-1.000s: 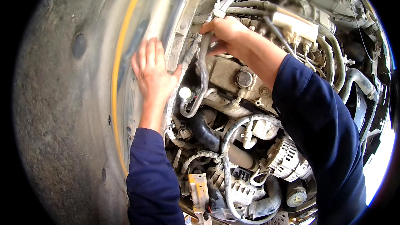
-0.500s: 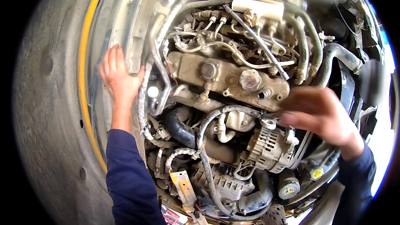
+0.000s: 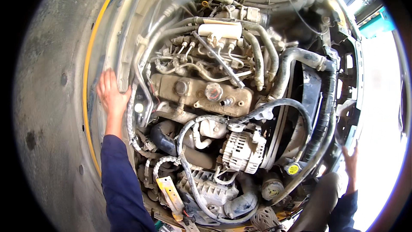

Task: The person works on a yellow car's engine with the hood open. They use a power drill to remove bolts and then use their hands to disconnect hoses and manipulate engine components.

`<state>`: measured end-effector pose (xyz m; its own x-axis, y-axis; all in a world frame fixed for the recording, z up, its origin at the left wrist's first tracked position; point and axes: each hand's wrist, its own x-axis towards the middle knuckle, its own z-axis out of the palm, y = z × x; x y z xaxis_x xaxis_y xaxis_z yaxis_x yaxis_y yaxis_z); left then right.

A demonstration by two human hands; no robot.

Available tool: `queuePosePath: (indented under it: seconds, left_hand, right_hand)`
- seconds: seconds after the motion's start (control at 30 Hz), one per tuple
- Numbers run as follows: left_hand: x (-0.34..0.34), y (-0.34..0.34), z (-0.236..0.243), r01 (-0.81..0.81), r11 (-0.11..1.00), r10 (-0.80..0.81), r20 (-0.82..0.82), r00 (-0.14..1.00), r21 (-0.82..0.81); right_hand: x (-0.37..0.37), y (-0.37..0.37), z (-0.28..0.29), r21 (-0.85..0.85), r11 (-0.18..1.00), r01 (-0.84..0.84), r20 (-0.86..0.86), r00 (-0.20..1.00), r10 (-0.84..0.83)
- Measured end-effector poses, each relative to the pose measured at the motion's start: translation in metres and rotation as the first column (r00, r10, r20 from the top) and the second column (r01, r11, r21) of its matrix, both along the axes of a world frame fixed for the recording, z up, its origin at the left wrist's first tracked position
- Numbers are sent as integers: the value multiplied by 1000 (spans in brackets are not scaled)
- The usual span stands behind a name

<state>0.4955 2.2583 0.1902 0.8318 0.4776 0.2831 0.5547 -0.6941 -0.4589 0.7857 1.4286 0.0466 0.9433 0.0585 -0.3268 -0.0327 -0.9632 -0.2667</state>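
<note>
My left hand [image 3: 113, 96] lies flat on the pale body panel at the left edge of the engine bay, fingers stretched and thumb apart, holding nothing. At the right, my right hand [image 3: 351, 167] is beside the vehicle's front frame [image 3: 346, 144], fingers extended and apart; whether it touches the frame is unclear. Between the hands is a dusty engine with a valve cover [image 3: 165, 87] and a round filler cap [image 3: 213, 91]. A long dark metal bar [image 3: 219, 60] lies slantwise above the cover, below a cream-coloured cylinder [image 3: 219, 30].
An alternator [image 3: 243, 151] sits at the engine's lower right, near a yellow-labelled cap [image 3: 293, 169]. A black hose [image 3: 296, 104] arches across to the right. A yellow-painted bracket [image 3: 171, 195] stands up at the near side. My knee [image 3: 319, 202] is by the front edge.
My right hand has moved from over the engine, beside the valve cover, out to the front frame at the right. My left hand stays on the panel. The view has shifted rightward.
</note>
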Motion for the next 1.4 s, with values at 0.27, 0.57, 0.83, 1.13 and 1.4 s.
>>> queuePosePath:
  seconds: [0.27, 0.57, 0.83, 1.13, 1.4]
  left_hand:
    - [-7, -2, 23, -174, 979, 158, -146, 977, -102]
    - [-128, -6, -5, -399, 910, 414, -250, 875, 110]
    - [-161, -17, -17, -202, 972, 216, -118, 969, 119]
    - [-160, -27, -4, -347, 938, 343, -108, 933, -25]
    - [-167, -11, -15, -223, 971, 227, 53, 972, -84]
  right_hand:
    - [-30, 72, 78, 5, 1000, 0, -251, 968, 1]
    - [-107, -102, 114, 322, 899, 298, -499, 860, -106]
    - [-94, -135, 73, 492, 596, 634, -661, 718, -218]
    - [-81, -196, 65, 273, 815, 512, -557, 775, -300]
    - [-5, 22, 196, 454, 816, -358, -112, 886, 451]
